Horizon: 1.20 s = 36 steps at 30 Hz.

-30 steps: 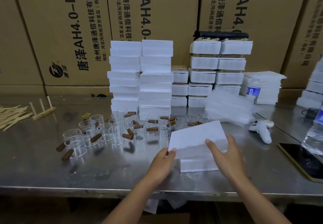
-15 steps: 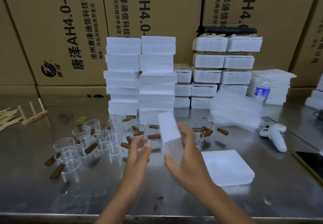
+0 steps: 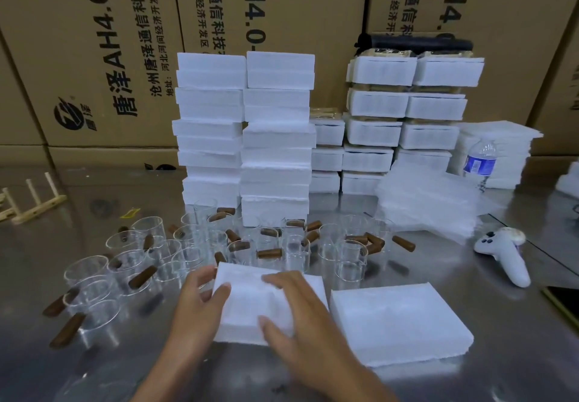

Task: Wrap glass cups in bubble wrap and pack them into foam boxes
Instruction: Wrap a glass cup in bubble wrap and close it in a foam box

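At six o'clock, nearest us, the left hand point(image 3: 200, 304) grips the left edge of a white rectangular foam box half point(image 3: 247, 295). Its fingers are curled round the far corner and its thumb lies on top. The right hand point(image 3: 305, 317) grasps the same piece from the right, fingers bent across its grainy top and thumb pressed against the near side. This half lies flat on the brushed steel table point(image 3: 501, 354), and we can make out a shallow hollow in its upper face.

Just beside it, at four o'clock, lies a flat white foam slab point(image 3: 398, 320) with rough, crumbly edges.

Beyond the hands, from nine to one o'clock, stand the clear glass cups with brown cylindrical wooden handles point(image 3: 189, 238), crowded together. At three o'clock a smooth white game controller point(image 3: 504, 257) rests on the steel.

Farther off, at two o'clock, we see a stack of translucent bubble wrap sheets point(image 3: 429, 201). At twelve o'clock rise the stacks of white foam boxes point(image 3: 244, 138), with printed brown cardboard cartons point(image 3: 94, 57) behind them.
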### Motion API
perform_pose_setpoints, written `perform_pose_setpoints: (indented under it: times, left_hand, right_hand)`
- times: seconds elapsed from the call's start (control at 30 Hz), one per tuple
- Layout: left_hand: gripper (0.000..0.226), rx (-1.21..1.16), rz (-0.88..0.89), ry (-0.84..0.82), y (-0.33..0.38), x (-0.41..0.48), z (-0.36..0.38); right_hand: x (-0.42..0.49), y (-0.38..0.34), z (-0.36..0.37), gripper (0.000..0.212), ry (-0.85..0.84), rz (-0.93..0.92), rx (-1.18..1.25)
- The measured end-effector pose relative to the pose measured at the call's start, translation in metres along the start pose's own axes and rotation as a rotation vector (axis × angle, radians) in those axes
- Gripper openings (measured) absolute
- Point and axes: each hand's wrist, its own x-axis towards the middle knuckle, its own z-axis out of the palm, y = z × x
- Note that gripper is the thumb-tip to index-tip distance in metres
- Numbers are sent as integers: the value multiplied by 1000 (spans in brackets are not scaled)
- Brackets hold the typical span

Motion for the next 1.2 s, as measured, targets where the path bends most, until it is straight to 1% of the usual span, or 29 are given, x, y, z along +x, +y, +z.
perform_pose_setpoints:
  times: [0.1, 0.17, 0.3, 0.4, 0.47, 0.53, 0.63, 0.73, 0.83, 0.93, 1.0, 1.07, 1.2]
  left_hand:
    - [20, 48, -40, -3, -8, 7, -2]
    - [18, 97, -32, -17, -13, 11, -2]
    - [21, 256, 13, 5, -18, 17, 1]
    - [29, 447, 103, 67, -18, 22, 1]
    - [31, 513, 192, 105, -13, 24, 5]
    - [29, 464, 294, 93, -4, 28, 20]
    - [25, 321, 343, -52, 10, 29, 48]
    - [26, 211, 303, -235, 20, 29, 83]
    - [27, 160, 266, -370, 23, 32, 118]
    - [23, 174, 238, -471, 19, 35, 136]
    - [21, 181, 219, -507, 15, 38, 139]
    - [23, 140, 190, -527, 13, 43, 140]
    - [36, -92, 67, -559, 19, 47, 134]
  right_hand:
    - [7, 30, -37, 38, 135, 68, -43]
    - [15, 54, -62, 39, 173, 155, -82]
    - [29, 100, -96, 38, 184, 338, -193]
    - [35, 123, -107, 32, 149, 376, -197]
    - [39, 136, -110, 27, 116, 369, -163]
    - [43, 148, -117, 27, 80, 360, -168]
    - [43, 154, -113, 28, -30, 326, -249]
    - [41, 152, -104, 16, -45, 343, -281]
    - [42, 151, -101, 22, -3, 350, -310]
    - [41, 149, -103, 24, 33, 335, -310]
    - [43, 146, -104, 21, 73, 314, -235]
    - [45, 139, -105, 21, 131, 268, -91]
    - [53, 116, -105, 22, 230, 175, 204]
